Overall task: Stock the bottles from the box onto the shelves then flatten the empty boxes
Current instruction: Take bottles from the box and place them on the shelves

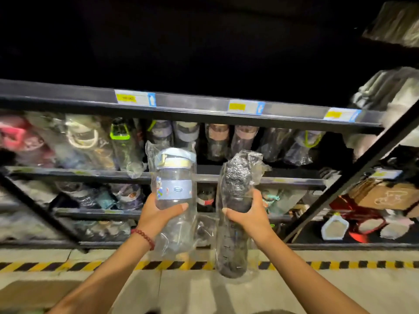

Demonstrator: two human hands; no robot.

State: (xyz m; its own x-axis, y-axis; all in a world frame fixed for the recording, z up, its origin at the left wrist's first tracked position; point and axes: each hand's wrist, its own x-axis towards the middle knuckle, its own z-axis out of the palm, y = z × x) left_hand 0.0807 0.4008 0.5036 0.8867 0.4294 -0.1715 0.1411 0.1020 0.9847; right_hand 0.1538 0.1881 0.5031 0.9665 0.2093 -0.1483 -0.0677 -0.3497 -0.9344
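Observation:
My left hand point(158, 211) grips a clear bottle point(173, 177) with a pale blue lid and a blue band, wrapped in a plastic bag. My right hand point(248, 213) grips a tall dark bottle point(234, 189), also in a plastic bag, its base hanging below my wrist. Both bottles are held upright in front of the black shelves point(192, 114). The middle shelf holds a row of several bagged bottles point(217, 141). No box for the bottles is in view.
Lower shelves point(108, 211) carry more bagged bottles. Yellow price tags point(246, 107) line the upper shelf edge. A cardboard box point(383, 196) and red items sit at the right. A black diagonal brace point(353, 175) crosses the right side. Yellow-black hazard tape point(68, 266) marks the floor.

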